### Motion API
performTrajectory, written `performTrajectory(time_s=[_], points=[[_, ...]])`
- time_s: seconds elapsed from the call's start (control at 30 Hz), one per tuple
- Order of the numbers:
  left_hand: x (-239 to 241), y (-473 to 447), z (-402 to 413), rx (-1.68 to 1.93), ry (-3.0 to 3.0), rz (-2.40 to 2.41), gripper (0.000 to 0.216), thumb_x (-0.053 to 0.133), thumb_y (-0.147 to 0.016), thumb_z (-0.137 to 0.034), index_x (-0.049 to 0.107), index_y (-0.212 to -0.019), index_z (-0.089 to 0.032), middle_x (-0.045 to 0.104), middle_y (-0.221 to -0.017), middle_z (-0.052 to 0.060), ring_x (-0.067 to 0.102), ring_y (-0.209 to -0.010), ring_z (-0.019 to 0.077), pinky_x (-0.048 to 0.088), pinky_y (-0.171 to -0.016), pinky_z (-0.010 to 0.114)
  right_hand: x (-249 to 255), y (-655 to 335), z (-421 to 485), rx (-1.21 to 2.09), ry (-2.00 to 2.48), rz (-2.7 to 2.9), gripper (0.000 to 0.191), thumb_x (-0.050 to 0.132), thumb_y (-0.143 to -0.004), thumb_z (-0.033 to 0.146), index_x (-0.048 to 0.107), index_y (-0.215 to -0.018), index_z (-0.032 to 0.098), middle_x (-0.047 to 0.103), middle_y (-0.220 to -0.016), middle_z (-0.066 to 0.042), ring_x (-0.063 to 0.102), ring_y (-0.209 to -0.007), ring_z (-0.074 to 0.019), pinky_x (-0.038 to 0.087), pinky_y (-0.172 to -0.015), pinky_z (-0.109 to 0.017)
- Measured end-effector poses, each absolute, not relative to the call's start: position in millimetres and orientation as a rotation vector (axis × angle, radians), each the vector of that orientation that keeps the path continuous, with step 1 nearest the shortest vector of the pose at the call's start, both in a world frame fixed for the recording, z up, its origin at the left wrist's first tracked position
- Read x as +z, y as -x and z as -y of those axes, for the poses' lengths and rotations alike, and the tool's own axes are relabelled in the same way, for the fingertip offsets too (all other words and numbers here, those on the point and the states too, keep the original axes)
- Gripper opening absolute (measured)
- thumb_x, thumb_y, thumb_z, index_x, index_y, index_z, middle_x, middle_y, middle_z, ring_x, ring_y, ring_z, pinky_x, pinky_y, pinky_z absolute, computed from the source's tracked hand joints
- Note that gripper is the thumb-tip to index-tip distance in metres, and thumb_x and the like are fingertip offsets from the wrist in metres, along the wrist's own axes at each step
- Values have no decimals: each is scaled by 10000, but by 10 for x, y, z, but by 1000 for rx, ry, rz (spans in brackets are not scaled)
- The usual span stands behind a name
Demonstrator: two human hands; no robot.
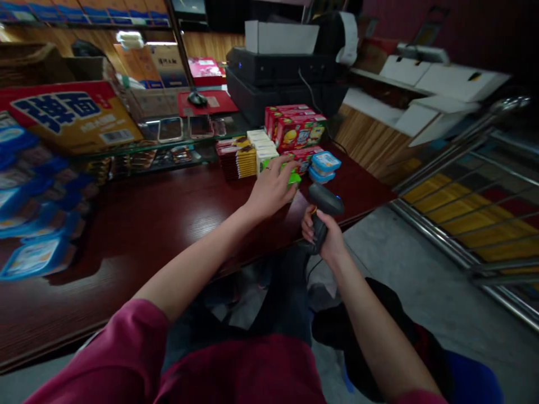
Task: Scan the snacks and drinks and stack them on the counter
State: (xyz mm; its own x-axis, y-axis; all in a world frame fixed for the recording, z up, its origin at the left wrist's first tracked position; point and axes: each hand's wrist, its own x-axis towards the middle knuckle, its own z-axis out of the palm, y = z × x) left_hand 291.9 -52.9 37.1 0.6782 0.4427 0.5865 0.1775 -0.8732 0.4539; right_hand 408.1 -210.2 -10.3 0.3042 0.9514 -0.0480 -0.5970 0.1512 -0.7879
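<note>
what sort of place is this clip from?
Most likely a small shop's checkout counter: the right hand holds a barcode scanner, the left hand closes on a green box beside stacked snack boxes, and a till with a receipt roll stands behind.

The left arm (197,255) stretches forward, bare along the forearm, and the left grip (273,188) lies palm down with its fingers curled downward. The right arm (373,328) is bent nearer the body; the right grip (326,238) is clenched tight, fingers wrapped round toward the left.
</note>
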Motion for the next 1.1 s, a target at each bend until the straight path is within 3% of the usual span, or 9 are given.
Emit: performTrajectory(time_s=[0.17, 0.27, 0.37, 0.43, 0.57, 0.67, 0.87, 0.97, 1.1], points=[[539, -3981, 432, 778, -2601, -474, 761, 800, -802, -296, 484, -1461, -86, 449, -1519, 257, 420, -1426, 467, 262, -1227, 558, -156, -4477, 2167, 1082, 786, 411, 236, 730, -779, 371, 570, -869, 223, 469, -601, 73, 373, -441, -69, 332, -363, -148], [504, -4378, 325, 626, -2670, -577, 836, 834, -775, -316, 481, -1485, -52, 386, -1583, 288, 310, -1498, 513, 211, -1242, 604, -173, -4528, 2136, 1069, 755, 385, 238, 724, -797, 376, 561, -877, 222, 457, -600, 73, 376, -439, -67, 312, -364, -145], [417, -4553, 253, 520, -2777, -582, 726, 819, -793, -315, 563, -1455, -162, 354, -1649, 204, 230, -1551, 479, 187, -1245, 623, -179, -4509, 2097, 1035, 715, 344, 245, 733, -804, 367, 553, -873, 217, 453, -605, 74, 388, -446, -58, 318, -370, -139], [355, -4580, 242, 546, -2825, -562, 638, 771, -844, -310, 585, -1447, -214, 402, -1631, 171, 282, -1541, 441, 188, -1245, 603, -183, -4494, 2079, 1023, 693, 322, 248, 737, -814, 365, 543, -870, 222, 453, -610, 76, 396, -450, -53, 334, -379, -133], [302, -4554, 274, 674, -2833, -528, 522, 683, -906, -224, 621, -1425, -217, 543, -1498, 183, 445, -1439, 395, 205, -1236, 561, -200, -4470, 2075, 989, 671, 297, 241, 734, -821, 357, 535, -864, 228, 454, -623, 74, 405, -453, -50, 348, -383, -132], [351, -4536, 309, 757, -2786, -466, 364, 617, -939, -183, 724, -1286, -214, 625, -1356, 180, 507, -1376, 365, 200, -1246, 559, -207, -4437, 2093, 955, 676, 271, 235, 734, -806, 349, 541, -862, 226, 456, -629, 74, 399, -457, -52, 349, -384, -136], [495, -4450, 410, 716, -2772, -539, 305, 520, -956, -130, 772, -1125, -161, 608, -1280, 194, 623, -1201, 362, 447, -1086, 547, -153, -4371, 2091, 934, 678, 198, 224, 730, -777, 324, 542, -827, 213, 470, -610, 73, 393, -461, -55, 345, -381, -137], [518, -4401, 450, 585, -2775, -602, 361, 560, -938, -120, 730, -1247, -198, 556, -1351, 199, 634, -1181, 376, 521, -975, 527, -132, -4372, 2078, 925, 697, 170, 237, 732, -791, 324, 522, -816, 217, 460, -576, 79, 396, -446, -55, 348, -379, -134], [525, -4378, 460, 489, -2729, -589, 471, 619, -924, -109, 670, -1373, -243, 473, -1495, 202, 609, -1242, 379, 498, -1023, 549, -152, -4390, 2075, 917, 710, 148, 226, 721, -806, 324, 524, -810, 213, 464, -555, 83, 393, -433, -49, 362, -381, -128]])
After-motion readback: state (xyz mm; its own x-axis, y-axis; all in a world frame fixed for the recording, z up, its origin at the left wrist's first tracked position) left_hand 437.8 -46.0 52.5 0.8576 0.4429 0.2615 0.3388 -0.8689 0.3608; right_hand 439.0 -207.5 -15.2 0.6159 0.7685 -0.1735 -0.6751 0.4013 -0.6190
